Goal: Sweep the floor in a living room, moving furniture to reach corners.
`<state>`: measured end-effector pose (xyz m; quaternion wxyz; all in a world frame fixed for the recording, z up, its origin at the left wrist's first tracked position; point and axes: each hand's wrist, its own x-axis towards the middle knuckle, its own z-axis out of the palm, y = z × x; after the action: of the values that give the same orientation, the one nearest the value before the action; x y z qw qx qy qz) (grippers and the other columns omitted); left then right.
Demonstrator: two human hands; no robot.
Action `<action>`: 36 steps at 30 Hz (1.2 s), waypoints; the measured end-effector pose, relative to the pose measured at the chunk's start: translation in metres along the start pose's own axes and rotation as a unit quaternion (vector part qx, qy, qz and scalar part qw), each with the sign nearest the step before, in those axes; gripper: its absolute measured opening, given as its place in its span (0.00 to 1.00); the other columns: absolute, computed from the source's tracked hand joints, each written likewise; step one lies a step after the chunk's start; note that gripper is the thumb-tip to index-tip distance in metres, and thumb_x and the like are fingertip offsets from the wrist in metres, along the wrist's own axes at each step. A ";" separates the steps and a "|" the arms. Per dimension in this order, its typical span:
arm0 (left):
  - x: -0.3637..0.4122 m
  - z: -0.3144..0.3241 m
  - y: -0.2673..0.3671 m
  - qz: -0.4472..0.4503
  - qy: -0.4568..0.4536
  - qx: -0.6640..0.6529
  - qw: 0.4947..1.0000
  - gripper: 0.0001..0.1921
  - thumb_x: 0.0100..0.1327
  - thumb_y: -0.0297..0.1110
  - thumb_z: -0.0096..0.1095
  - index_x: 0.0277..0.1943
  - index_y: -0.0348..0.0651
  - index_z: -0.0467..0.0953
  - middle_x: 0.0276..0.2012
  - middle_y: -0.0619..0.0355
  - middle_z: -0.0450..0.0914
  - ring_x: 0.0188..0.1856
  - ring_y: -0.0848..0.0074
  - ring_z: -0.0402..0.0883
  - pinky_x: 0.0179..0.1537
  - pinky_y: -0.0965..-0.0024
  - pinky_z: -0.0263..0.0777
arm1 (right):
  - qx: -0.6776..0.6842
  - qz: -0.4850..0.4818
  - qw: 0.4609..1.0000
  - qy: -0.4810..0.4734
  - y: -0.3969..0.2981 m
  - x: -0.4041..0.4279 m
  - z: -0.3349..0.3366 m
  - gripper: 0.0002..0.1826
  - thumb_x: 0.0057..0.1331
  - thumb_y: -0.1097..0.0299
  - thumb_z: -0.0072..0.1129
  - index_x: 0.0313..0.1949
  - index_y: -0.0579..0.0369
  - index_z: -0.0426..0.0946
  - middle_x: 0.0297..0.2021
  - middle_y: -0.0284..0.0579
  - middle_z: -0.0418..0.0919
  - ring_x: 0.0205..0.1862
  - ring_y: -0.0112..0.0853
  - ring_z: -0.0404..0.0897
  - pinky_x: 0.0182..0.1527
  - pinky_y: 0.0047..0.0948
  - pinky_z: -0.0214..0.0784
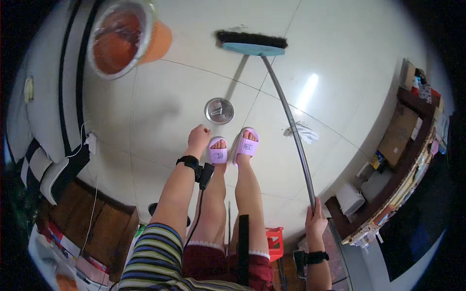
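Note:
My right hand (316, 221) grips the upper end of a broom's metal handle (287, 109). The handle slants away to the light-blue broom head (253, 48), whose black bristles (251, 38) rest on the tiled floor with dark debris just beyond them. Curled and with nothing visible in it, my left hand (199, 137) hangs above the floor beside my lilac slippers (217, 154). A round metal dish (219, 111), or possibly a lid, lies just past that hand. Right of the handle is a crumpled white tissue (307, 134) with dark crumbs near it.
An orange bin (158, 42) with a clear plastic liner stands at the upper left, near a white-and-black piece of furniture (47, 72). A dark wooden shelf unit (404, 171) holding boxes lines the right side. Behind my leg is a red plastic stool (275, 242).

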<state>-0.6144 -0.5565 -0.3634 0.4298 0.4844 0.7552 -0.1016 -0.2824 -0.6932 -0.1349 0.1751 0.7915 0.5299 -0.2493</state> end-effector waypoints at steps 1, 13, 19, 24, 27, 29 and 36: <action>0.013 0.012 -0.001 -0.001 -0.008 -0.003 1.000 0.11 0.44 0.37 0.50 0.24 0.37 0.68 0.21 0.50 0.72 0.27 0.63 0.71 0.30 0.66 0.64 | 0.022 0.024 0.999 -0.036 0.004 0.006 0.010 0.20 0.50 0.66 0.44 0.44 0.51 0.55 0.24 0.50 0.69 0.19 0.42 0.69 0.20 0.34 0.61; 0.107 0.112 -0.016 0.028 0.057 0.093 0.994 0.09 0.46 0.37 0.48 0.27 0.40 0.66 0.26 0.55 0.70 0.30 0.67 0.70 0.31 0.69 0.63 | 0.123 0.188 0.969 -0.103 0.032 0.048 0.102 0.06 0.46 0.70 0.46 0.24 0.56 0.61 0.11 0.44 0.62 0.14 0.37 0.65 0.17 0.30 0.57; 0.110 0.119 -0.006 0.001 0.098 0.106 0.990 0.08 0.47 0.35 0.46 0.25 0.40 0.66 0.23 0.52 0.70 0.28 0.63 0.69 0.30 0.66 0.63 | 0.126 0.105 0.986 -0.033 0.040 0.051 0.103 0.11 0.51 0.62 0.43 0.21 0.57 0.61 0.09 0.44 0.61 0.12 0.38 0.64 0.16 0.29 0.55; 0.073 0.086 -0.028 0.004 0.149 0.109 0.983 0.06 0.46 0.32 0.46 0.24 0.38 0.66 0.22 0.50 0.70 0.27 0.61 0.69 0.28 0.64 0.62 | 0.111 0.069 0.988 -0.079 0.026 0.049 0.085 0.11 0.50 0.62 0.44 0.21 0.57 0.61 0.11 0.50 0.64 0.15 0.45 0.65 0.16 0.36 0.56; 0.045 0.057 -0.048 -0.052 0.144 0.093 0.984 0.05 0.47 0.31 0.46 0.24 0.38 0.66 0.22 0.49 0.70 0.27 0.61 0.69 0.28 0.64 0.62 | 0.072 0.052 0.987 -0.133 0.011 0.052 0.074 0.11 0.50 0.62 0.45 0.21 0.57 0.60 0.12 0.49 0.64 0.16 0.45 0.66 0.17 0.36 0.57; 0.030 0.037 -0.062 -0.085 0.169 0.068 0.980 0.06 0.47 0.31 0.46 0.24 0.38 0.66 0.22 0.49 0.70 0.27 0.61 0.69 0.28 0.65 0.63 | 0.047 0.043 0.984 -0.164 0.003 0.051 0.069 0.12 0.49 0.61 0.45 0.21 0.57 0.60 0.12 0.49 0.65 0.16 0.45 0.67 0.17 0.37 0.58; 0.038 -0.012 -0.112 -0.126 0.229 0.078 0.962 0.07 0.48 0.32 0.45 0.24 0.37 0.66 0.22 0.47 0.70 0.27 0.59 0.70 0.27 0.63 0.63 | -0.085 0.084 0.973 -0.196 0.032 0.014 0.042 0.14 0.48 0.58 0.46 0.22 0.55 0.60 0.13 0.49 0.66 0.18 0.44 0.68 0.19 0.37 0.59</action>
<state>-0.7187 -0.5819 -0.4135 0.1897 0.4280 0.8780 -0.1001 -0.2574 -0.7175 -0.1768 0.3627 0.7514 0.4359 -0.3374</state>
